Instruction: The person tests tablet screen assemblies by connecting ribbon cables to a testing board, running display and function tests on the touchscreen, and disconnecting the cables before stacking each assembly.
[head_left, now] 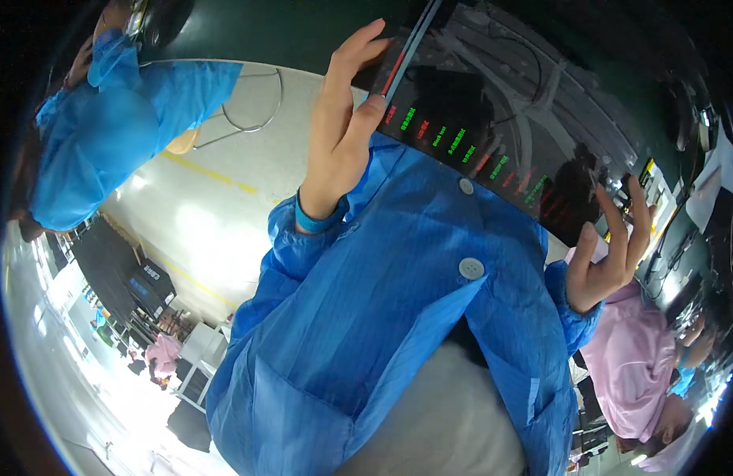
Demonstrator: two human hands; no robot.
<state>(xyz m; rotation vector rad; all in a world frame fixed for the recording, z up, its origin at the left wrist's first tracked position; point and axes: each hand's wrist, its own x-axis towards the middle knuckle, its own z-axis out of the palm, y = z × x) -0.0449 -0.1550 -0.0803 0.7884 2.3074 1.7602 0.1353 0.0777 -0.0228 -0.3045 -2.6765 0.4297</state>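
Note:
A dark tablet (461,103) is held up and tilted in front of my chest. Its glossy screen shows rows of red and green text and reflects pale shapes. My left hand (342,119) grips its left edge, thumb at the front rim and the other fingers partly hidden behind it. At the lower right corner, my right hand (612,246) has thumb and fingers curved around the side edge. A blue band (315,222) circles my left wrist, below the sleeve of my blue coat (366,293).
A dark green work surface (279,32) runs beyond the tablet. Someone in a blue coat (112,135) is at the left, near a round metal-framed stool (247,127). Another person in pink (632,357) sits at the right, close to cables and white sheets (719,174).

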